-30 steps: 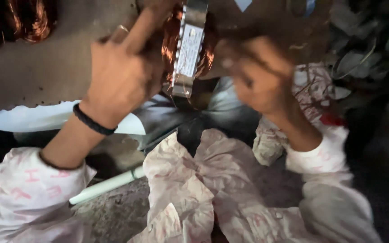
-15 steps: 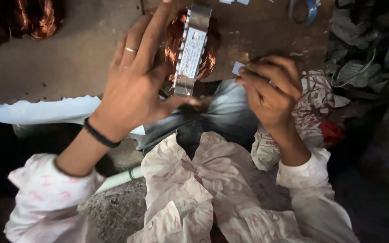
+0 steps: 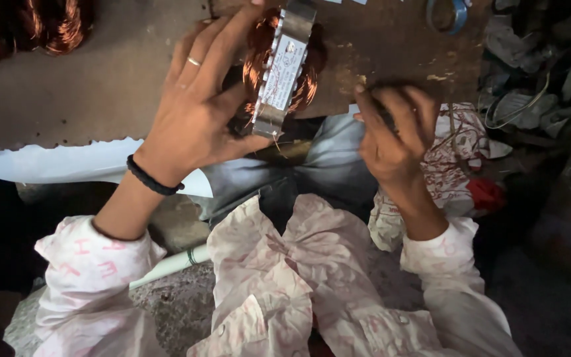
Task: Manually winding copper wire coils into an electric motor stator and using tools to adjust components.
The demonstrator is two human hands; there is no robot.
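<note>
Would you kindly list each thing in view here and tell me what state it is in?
Left hand: gripping the metal core, fingers spread.
Metal core: held on edge against the board, copper wire wound around it.
Right hand: fingers curled, apart from the core; what it holds, cannot tell.
Brown board: lying flat, edge ragged.
Copper coils: wound, lying untouched at the far left.

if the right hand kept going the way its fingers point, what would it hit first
Probably the brown work board: the right hand hovers at its near edge, fingers curled and pointing up the picture across it. Height above the board is unclear.

right hand (image 3: 394,142) has dropped away from the motor stator (image 3: 282,66).
</note>
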